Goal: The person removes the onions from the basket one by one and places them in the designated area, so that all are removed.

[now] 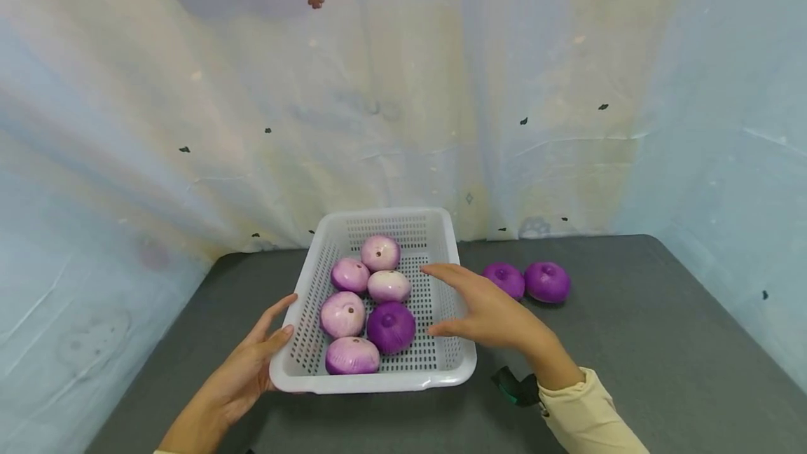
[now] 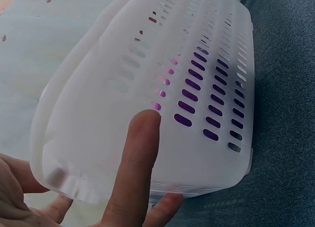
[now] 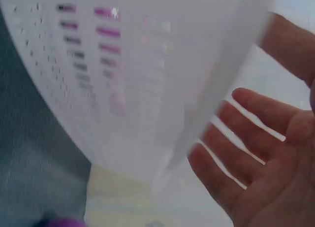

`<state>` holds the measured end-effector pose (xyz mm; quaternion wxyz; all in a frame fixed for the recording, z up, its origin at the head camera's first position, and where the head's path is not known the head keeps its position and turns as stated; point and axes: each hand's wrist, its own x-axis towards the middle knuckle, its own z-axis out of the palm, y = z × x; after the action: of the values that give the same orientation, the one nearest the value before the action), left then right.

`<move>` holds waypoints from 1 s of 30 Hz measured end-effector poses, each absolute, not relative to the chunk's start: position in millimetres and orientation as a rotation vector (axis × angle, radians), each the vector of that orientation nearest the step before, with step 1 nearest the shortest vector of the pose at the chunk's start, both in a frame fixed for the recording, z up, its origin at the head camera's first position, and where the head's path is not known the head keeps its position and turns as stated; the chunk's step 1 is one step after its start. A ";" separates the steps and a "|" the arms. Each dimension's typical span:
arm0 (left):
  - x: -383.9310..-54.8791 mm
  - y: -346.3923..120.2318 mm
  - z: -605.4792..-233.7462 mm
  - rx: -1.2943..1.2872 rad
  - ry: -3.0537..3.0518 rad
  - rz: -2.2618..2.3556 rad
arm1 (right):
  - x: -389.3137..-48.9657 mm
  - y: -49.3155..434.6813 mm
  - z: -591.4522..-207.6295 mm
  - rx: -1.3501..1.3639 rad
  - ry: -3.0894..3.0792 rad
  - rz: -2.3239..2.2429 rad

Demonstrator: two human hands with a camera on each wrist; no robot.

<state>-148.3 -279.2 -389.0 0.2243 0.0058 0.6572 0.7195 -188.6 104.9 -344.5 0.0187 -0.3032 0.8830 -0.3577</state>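
Observation:
A white perforated plastic basket (image 1: 373, 384) stands on the dark table. Inside are several pale purple-and-white onions (image 1: 342, 314) and one deep purple onion (image 1: 391, 328). My left hand (image 1: 247, 368) is at the near left corner; in the left wrist view an extended finger (image 2: 140, 153) lies against the outer wall. Over the right side hovers my right hand (image 1: 492, 310), thumb and fingers spread apart and holding nothing. The right wrist view shows its straight fingers (image 3: 246, 133) beyond the basket rim.
Two deep purple onions, a left one (image 1: 504, 279) and a right one (image 1: 547, 281), lie on the dark tabletop (image 1: 662, 342) right of the basket. A pale patterned curtain (image 1: 403, 90) hangs behind and around the table. A black strap (image 1: 517, 387) is near my right wrist.

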 end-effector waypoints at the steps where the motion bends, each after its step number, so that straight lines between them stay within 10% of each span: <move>1: -148.3 -279.4 -389.1 0.014 1.812 1.987 | -189.4 100.8 -343.9 -0.964 2.738 -1.099; 30: -148.0 -277.3 -391.1 -0.010 1.801 2.008 | -213.4 52.8 -369.8 -1.192 2.732 -0.594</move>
<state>-148.0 -277.3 -391.1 0.2203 -0.0037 0.6513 0.7261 -213.4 52.8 -369.8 0.0513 -0.3916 0.8977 -0.1952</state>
